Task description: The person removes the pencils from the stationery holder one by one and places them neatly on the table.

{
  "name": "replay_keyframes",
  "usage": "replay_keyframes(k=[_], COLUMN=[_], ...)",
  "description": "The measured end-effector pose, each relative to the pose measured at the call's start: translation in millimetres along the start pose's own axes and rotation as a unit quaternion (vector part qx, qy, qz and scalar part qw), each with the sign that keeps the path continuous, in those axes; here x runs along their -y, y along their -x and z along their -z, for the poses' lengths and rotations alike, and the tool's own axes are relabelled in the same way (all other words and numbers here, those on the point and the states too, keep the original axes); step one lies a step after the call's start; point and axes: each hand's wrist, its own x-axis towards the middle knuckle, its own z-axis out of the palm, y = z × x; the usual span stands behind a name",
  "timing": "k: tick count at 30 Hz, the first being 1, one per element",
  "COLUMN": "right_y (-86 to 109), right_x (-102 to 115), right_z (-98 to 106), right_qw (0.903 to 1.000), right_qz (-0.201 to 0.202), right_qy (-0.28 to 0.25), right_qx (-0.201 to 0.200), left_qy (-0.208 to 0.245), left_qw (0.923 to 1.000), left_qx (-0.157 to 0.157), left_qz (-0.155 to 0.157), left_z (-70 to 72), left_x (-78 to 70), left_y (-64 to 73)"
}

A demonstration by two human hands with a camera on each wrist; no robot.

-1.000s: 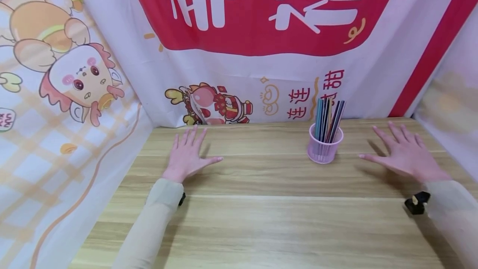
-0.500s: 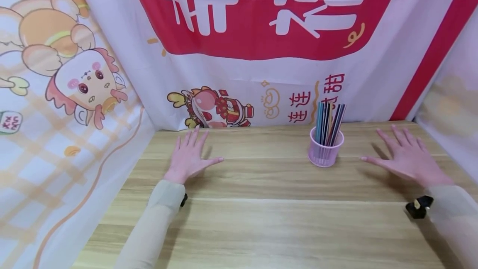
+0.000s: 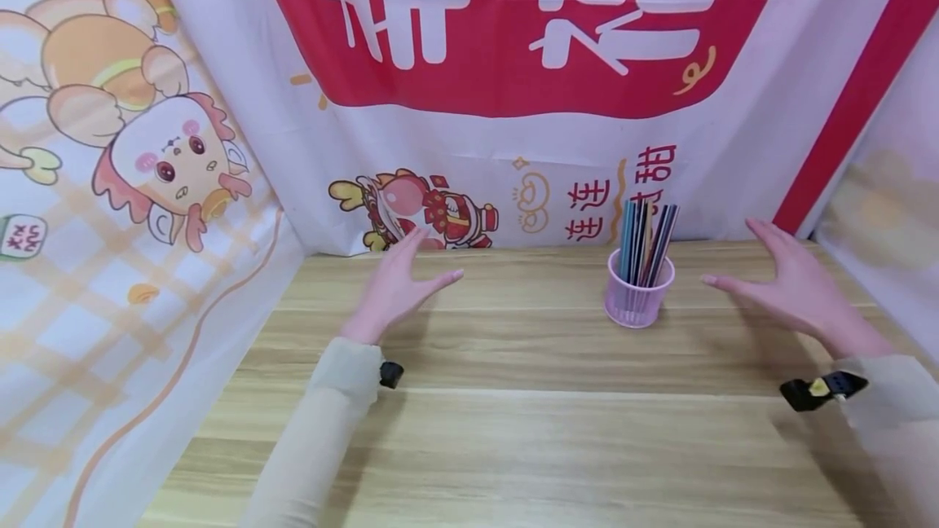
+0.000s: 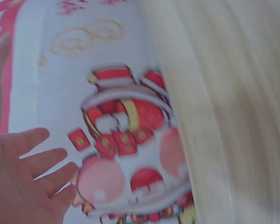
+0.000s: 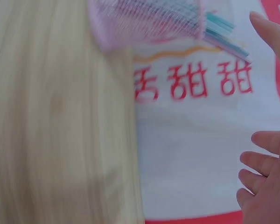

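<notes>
A pink mesh cup [image 3: 635, 304] stands on the table at the back right in the head view. Several thin sticks in blue, black, white and other colours [image 3: 645, 243] lean inside it; what kind they are does not show. My right hand [image 3: 800, 288] is to the right of the cup, over the table, thumb pointing toward it and fingers extended. On the left side my left hand [image 3: 392, 288] hovers over the table, thumb spread and fingers extended. Neither hand holds anything. In the right wrist view the cup [image 5: 144, 23] appears at the top, with my right hand [image 5: 270, 172] at the right edge.
The wood-grain table [image 3: 513, 446] reaches back to a white and red printed cloth [image 3: 499, 186] hanging behind it. Another printed cloth [image 3: 242, 324] borders the left side. A pale cloth wall [image 3: 888, 210] bounds the right.
Both hands have turned from palm-down with spread fingers to palms facing inward. My left hand has moved a little to the right. The cup has stayed in place.
</notes>
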Motion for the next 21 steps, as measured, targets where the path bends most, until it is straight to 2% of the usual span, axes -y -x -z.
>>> replay_keyframes(k=[2,5,8,11,15,21], right_y=[-0.1,-1.5,-3.3,-5.6,-10.3,-14.0], right_x=[9.6,21.2,30.0,37.5,45.7,52.4], right_z=[0.0,-5.5,-15.1,-27.4,-45.2,-64.3], right_qw=[0.9995,0.9972,0.9929,0.9870,0.9794,0.9680], right_qz=[-0.013,-0.020,-0.018,-0.010,-0.003,-0.002], right_qy=[-0.027,-0.069,-0.113,-0.155,-0.197,-0.249], right_qx=[0.008,0.020,0.032,0.041,0.045,0.029], left_qy=[0.071,0.156,0.235,0.294,0.333,0.345], left_qw=[0.9974,0.9876,0.9720,0.9557,0.9428,0.9381], left_qx=[-0.004,-0.011,-0.007,0.000,0.011,0.033], left_qz=[0.012,0.014,0.005,-0.003,-0.011,0.010], left_z=[-4.2,-13.1,-26.1,-43.7,-68.3,-98.5], left_x=[-10.8,-27.0,-44.1,-61.5,-80.9,-108.2], left_y=[-3.1,-8.2,-13.4,-18.1,-25.1,-38.6])
